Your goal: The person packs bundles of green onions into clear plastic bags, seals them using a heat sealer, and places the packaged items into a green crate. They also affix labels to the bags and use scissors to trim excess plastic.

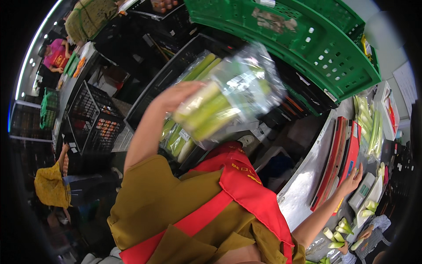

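My left hand (pixel 180 95) holds a clear plastic package of thick pale-green vegetable stalks (pixel 207 114), blurred, over a black plastic crate (pixel 145 94). More bagged green stalks (pixel 179 142) lie in the crate below it, one bag bearing a small label. On the right, my right hand (pixel 352 181) hovers or rests by a red box (pixel 352 148); I cannot tell whether it touches it. Its fingers are apart and it holds nothing visible. Beside that hand is a grey weighing scale (pixel 362 191) with a small display.
A large green plastic crate (pixel 283 36) spans the top. Bagged long green stalks (pixel 369 128) and loose cut stalks (pixel 339 231) lie on the metal counter (pixel 296 198) at right. A co-worker's hands (pixel 366 232) are among the stalks. Other people stand at left, near black crates (pixel 95 122).
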`<state>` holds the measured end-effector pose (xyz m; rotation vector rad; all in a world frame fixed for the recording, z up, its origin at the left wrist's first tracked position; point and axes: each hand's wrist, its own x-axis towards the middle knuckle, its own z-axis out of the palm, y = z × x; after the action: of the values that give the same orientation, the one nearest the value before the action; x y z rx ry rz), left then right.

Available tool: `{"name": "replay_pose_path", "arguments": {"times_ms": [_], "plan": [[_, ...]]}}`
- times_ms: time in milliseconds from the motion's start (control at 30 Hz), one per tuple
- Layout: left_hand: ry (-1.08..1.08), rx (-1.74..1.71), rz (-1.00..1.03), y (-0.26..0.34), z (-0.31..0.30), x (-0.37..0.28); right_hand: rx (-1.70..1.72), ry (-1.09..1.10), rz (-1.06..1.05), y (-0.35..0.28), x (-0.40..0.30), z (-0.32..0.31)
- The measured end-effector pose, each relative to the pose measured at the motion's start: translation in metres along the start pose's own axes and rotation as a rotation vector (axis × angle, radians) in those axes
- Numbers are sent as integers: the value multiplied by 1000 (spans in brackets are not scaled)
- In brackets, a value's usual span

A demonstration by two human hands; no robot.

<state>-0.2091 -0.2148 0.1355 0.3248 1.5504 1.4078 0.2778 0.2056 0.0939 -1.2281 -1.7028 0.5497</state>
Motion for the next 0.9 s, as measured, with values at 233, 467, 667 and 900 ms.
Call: {"name": "replay_pose_path", "arguments": {"times_ms": [233, 467, 667, 900], "plan": [[446, -87, 142, -6, -100, -61, 0, -45, -67, -15, -9, 12], [473, -67, 426, 12, -114, -39, 90, -153, 11, -53, -19, 39], [424, -67, 422, 18, -105, -22, 175, -261, 4, -52, -33, 52], [581, 9, 330, -9, -118, -30, 89, -298, 36, -50, -40, 52]]}}
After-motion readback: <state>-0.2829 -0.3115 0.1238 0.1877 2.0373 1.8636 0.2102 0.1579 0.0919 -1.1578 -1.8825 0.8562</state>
